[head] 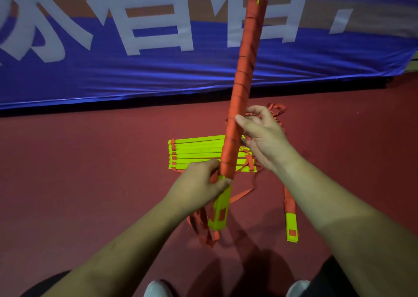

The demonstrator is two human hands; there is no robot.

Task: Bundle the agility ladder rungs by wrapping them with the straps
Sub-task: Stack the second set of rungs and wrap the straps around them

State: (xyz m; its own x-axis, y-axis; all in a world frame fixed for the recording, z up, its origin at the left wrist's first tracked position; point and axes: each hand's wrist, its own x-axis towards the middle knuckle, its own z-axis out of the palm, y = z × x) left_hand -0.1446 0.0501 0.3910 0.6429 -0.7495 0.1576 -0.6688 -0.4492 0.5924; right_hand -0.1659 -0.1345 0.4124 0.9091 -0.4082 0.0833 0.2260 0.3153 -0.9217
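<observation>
Bundle (244,70) stood near-upright over floor (90,161), long axis leaning up and away. Left hand (199,181) gripped its lower end at wrap's edge. Right hand (262,136) pinched strap (275,109) just right of bundle, nearer next turn.

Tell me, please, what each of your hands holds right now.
Left hand: closed round the orange-strapped bundle of yellow plastic rungs.
Right hand: pinching the flat orange fabric strap at that bundle.

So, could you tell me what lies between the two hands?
In the head view, the strap-wrapped bundle spans from left hand to right hand.
</observation>
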